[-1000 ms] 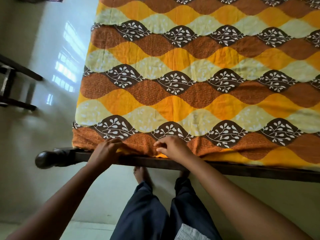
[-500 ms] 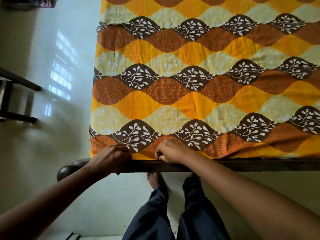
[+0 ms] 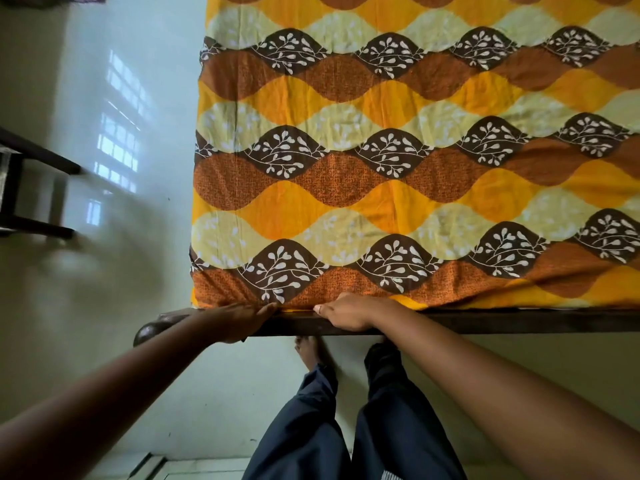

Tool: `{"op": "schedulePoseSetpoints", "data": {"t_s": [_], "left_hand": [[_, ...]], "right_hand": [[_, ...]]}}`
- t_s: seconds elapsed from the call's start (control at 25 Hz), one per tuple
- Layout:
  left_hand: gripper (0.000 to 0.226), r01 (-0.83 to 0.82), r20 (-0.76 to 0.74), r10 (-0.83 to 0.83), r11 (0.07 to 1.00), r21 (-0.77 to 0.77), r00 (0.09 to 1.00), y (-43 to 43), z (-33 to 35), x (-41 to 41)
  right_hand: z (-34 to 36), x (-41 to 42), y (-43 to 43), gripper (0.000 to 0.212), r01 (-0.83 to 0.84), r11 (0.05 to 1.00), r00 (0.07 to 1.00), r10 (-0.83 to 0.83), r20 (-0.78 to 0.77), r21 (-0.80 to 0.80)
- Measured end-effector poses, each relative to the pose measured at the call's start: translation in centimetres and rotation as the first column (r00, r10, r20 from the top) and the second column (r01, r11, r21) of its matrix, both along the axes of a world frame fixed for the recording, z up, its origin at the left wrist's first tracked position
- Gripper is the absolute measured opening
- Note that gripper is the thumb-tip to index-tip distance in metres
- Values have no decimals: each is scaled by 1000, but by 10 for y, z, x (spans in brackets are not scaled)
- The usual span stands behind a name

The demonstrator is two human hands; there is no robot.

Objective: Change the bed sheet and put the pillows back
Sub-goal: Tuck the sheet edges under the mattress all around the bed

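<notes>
A bed sheet (image 3: 398, 188) with orange, yellow and brown waves and white leaf prints lies flat over the mattress. Its near edge runs along the dark wooden bed rail (image 3: 485, 322). My left hand (image 3: 239, 320) lies on the rail near the bed's corner, its straight fingers pushing the sheet's edge into the gap. My right hand (image 3: 346, 311) is just to its right on the rail. Its fingers reach under the sheet's edge and are hidden, with only the thumb showing. No pillow is in view.
A rounded bedpost knob (image 3: 149, 332) sticks out at the near left corner. Glossy pale floor (image 3: 114, 237) runs along the bed's left side, with dark wooden furniture (image 3: 31, 188) at the far left. My legs in dark trousers (image 3: 346, 427) stand against the rail.
Both hands have moved down from the sheet's top edge to the gap at the rail. The left hand's fingers have straightened. The yellow hem near the hands is now tucked out of sight.
</notes>
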State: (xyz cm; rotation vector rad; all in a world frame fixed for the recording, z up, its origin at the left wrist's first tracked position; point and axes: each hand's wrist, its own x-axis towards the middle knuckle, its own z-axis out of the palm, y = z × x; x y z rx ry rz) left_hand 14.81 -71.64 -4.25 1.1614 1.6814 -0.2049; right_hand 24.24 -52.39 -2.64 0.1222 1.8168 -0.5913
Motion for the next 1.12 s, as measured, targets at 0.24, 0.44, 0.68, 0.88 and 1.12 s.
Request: {"op": "schedulePoseSetpoints", "data": {"t_s": [0.24,0.44,0.68,0.88,1.12], "left_hand": [[35,-377,-59,383,921,100,922,0,20,12],[19,-637,-141,702,699,324,698,-34,47,0],[26,-722,-92,822,541,431,562,-44,62,-22],[26,-932,-28,964,264,247,266,-87,38,-63],[17,-976,110,994,18,-216,-6,-108,-9,-65]], "right_hand": [[-11,18,-3,39,340,935,907,-355,-224,-106],[-7,5,-8,24,499,831,700,-554,-452,-245],[1,-53,-44,21,370,859,721,-506,-473,-354],[12,-134,-60,20,44,937,778,-250,-577,-347],[0,-226,-115,27,-480,857,718,259,-646,-189]]}}
